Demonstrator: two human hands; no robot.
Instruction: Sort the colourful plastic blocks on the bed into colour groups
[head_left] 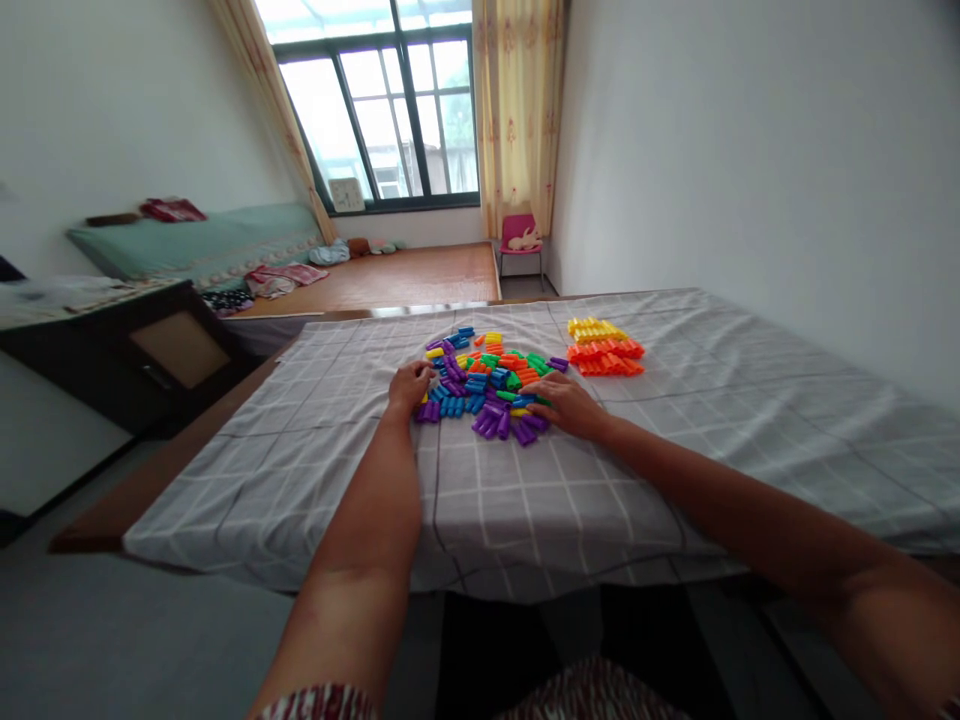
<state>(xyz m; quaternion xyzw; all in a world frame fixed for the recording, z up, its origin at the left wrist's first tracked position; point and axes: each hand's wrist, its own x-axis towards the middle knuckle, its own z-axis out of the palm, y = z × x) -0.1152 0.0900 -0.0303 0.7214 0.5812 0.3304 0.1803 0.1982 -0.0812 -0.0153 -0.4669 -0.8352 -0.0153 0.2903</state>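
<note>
A loose pile of small plastic pieces (491, 379) in purple, blue, green, orange and yellow lies on the grey checked cloth. At the pile's left edge is my left hand (410, 387), its fingers curled in beside blue and purple pieces; whether it holds one is too small to tell. My right hand (564, 402) rests over the right edge, fingers spread across green, blue and yellow pieces. Right of the pile, yellow pieces (596, 330) lie in a row, with orange pieces (606, 357) lined up nearer to me.
The checked cloth (510, 510) covers a table. A dark cabinet (161, 360) stands at the left, a white wall (750, 150) at the right. Behind are a low wooden platform (420, 275) and a pink chair (519, 228) with a soft toy.
</note>
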